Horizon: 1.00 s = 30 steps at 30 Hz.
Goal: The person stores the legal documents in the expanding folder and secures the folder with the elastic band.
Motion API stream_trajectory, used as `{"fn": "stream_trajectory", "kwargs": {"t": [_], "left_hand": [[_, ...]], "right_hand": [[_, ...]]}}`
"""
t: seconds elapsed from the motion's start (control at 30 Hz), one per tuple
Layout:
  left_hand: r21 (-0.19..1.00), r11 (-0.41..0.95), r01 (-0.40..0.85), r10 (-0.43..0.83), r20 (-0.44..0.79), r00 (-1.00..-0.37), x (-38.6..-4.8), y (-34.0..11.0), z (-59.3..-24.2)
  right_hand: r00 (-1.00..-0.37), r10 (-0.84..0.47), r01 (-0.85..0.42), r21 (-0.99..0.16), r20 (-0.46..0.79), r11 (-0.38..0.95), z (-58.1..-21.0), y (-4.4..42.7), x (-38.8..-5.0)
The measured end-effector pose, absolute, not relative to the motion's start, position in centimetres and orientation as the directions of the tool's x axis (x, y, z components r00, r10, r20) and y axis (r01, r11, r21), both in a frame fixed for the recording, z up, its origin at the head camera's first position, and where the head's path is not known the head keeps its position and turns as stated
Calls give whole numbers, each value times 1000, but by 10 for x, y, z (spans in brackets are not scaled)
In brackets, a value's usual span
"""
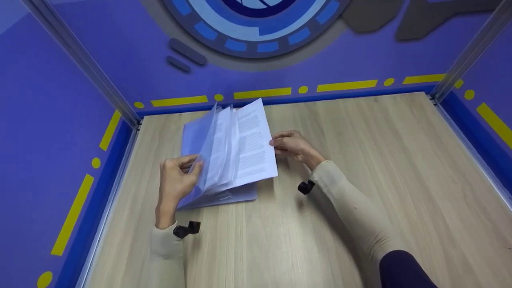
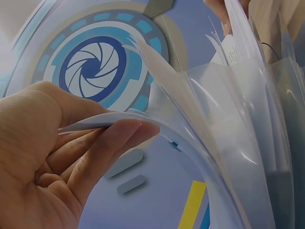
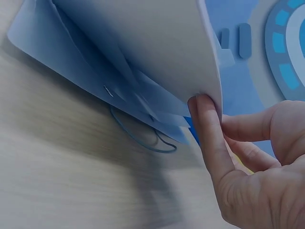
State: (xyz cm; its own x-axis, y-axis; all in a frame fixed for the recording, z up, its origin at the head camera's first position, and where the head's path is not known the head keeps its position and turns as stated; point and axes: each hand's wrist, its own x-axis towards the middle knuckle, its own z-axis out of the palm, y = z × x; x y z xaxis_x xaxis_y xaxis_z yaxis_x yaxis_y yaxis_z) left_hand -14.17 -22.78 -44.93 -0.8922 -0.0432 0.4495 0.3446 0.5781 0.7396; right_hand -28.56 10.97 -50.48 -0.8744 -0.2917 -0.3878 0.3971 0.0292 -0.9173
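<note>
A translucent bluish document folder (image 1: 194, 134) with clear sleeves (image 2: 228, 124) lies spread apart on the table. My left hand (image 1: 176, 180) pinches the folder's curved cover (image 2: 138, 117) between thumb and fingers at its left side, holding it raised. On the right, a stack of printed paper sheets (image 1: 256, 146) stands tilted among the sleeves. My right hand (image 1: 296, 146) pinches that stack by its right edge; in the right wrist view the fingers (image 3: 207, 124) press on its underside. The sheets' lower left part is hidden by the sleeves.
A thin blue elastic loop (image 3: 143, 143) hangs from the folder's back cover, near the wooden table (image 1: 360, 168). Blue panels (image 1: 256, 76) with yellow marks wall in the table's back and sides. Small black devices (image 1: 306, 187) are worn at both wrists.
</note>
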Motion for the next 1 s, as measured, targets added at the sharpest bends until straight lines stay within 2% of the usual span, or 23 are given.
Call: {"fn": "stream_trajectory", "kwargs": {"t": [0.47,1.0], "left_hand": [[740,571,357,-43,461,-887,-141,-228,-450],[726,571,383,-33,486,-873,-143,-227,-450]], "right_hand": [[-869,-301,386,-918,-394,88,-513,87,-283],[-884,-333,318,-944,-328,85,-512,62,-278]]}}
